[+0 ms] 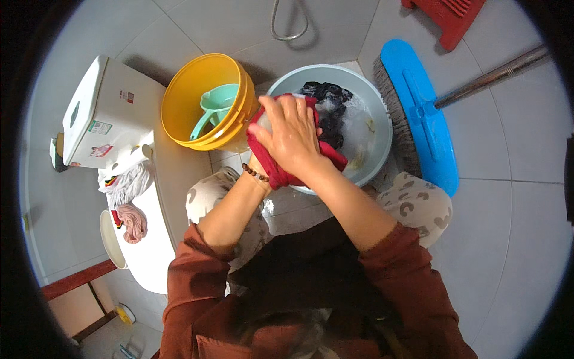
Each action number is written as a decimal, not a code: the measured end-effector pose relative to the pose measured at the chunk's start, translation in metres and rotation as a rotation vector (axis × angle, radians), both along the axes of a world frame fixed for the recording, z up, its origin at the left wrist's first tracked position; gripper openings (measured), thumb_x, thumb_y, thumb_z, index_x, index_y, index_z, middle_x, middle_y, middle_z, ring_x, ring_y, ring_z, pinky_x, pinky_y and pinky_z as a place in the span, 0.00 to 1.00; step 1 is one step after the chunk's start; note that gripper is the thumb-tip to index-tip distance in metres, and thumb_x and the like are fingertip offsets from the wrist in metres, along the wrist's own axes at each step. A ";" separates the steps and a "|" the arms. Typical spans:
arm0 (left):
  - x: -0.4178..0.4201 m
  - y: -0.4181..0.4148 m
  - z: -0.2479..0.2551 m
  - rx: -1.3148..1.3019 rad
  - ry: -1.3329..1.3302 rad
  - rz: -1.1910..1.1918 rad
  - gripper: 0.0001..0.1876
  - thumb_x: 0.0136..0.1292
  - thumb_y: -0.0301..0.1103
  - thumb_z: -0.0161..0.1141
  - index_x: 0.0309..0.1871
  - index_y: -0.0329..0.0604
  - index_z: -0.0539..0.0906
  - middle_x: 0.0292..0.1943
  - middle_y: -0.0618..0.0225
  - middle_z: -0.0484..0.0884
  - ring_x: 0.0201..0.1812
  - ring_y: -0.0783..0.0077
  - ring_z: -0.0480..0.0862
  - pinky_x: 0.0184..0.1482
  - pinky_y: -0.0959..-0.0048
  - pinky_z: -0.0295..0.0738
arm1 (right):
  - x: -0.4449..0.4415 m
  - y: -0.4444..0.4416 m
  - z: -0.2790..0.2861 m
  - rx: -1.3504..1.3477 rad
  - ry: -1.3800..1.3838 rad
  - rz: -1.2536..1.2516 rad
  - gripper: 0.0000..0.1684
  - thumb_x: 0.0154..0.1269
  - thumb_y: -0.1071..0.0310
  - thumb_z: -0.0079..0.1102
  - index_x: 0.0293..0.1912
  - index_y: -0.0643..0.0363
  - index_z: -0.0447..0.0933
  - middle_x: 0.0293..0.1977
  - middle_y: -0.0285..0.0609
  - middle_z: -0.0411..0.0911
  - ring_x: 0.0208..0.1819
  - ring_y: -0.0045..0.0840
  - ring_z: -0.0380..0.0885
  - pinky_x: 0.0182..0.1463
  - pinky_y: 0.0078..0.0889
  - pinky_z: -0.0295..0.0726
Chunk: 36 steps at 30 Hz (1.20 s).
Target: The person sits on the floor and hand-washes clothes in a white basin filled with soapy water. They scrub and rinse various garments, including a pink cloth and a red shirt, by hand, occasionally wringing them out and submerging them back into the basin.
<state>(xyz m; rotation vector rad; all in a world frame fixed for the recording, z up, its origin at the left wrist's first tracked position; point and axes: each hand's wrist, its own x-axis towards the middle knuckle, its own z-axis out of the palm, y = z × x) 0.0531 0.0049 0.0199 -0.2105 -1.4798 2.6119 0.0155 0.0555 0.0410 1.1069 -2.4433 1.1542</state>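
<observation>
A wet dark-red cloth (280, 172) is held between my two hands over the near left part of a pale blue-grey plastic basin (381, 155). My left hand (257, 165), with a beaded bracelet (254, 172) at the wrist, supports the cloth from below and is mostly hidden by it. Across the top, my right hand (291, 137) presses with its fingers stretched out. A pale patch shows beside the right thumb; what it is cannot be told. Dark wet fabric (329, 96) lies in the basin's cloudy, sudsy water.
Left of the basin, a yellow bucket (177, 101) holds a mint-green dipper (204, 123). A white toilet (163, 197) with clothes (130, 186) on its lid stands farther left. At right are a blue broom head (423, 107) and a red plastic stool (453, 27).
</observation>
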 end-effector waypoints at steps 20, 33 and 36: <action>0.011 -0.020 -0.035 -1.075 0.032 -0.130 0.23 0.68 0.43 0.33 0.63 0.46 0.59 0.62 0.63 0.63 0.62 0.66 0.62 0.66 0.65 0.48 | 0.039 0.016 -0.012 0.178 0.042 0.216 0.30 0.51 0.50 0.58 0.55 0.44 0.66 0.42 0.47 0.66 0.44 0.39 0.63 0.43 0.41 0.64; 0.022 -0.022 -0.057 -1.418 0.083 -0.298 0.23 0.65 0.39 0.43 0.62 0.43 0.60 0.61 0.63 0.64 0.61 0.67 0.65 0.63 0.69 0.56 | -0.077 0.064 -0.090 -0.484 -1.145 -0.273 0.30 0.62 0.47 0.44 0.54 0.60 0.64 0.37 0.39 0.71 0.36 0.29 0.70 0.42 0.32 0.71; 0.031 -0.036 -0.074 -1.953 0.267 -0.324 0.26 0.59 0.33 0.54 0.62 0.42 0.62 0.60 0.62 0.65 0.62 0.69 0.64 0.65 0.73 0.52 | -0.017 0.110 -0.123 -1.122 -1.786 -0.108 0.27 0.63 0.40 0.40 0.49 0.50 0.68 0.32 0.36 0.72 0.31 0.22 0.73 0.28 0.30 0.74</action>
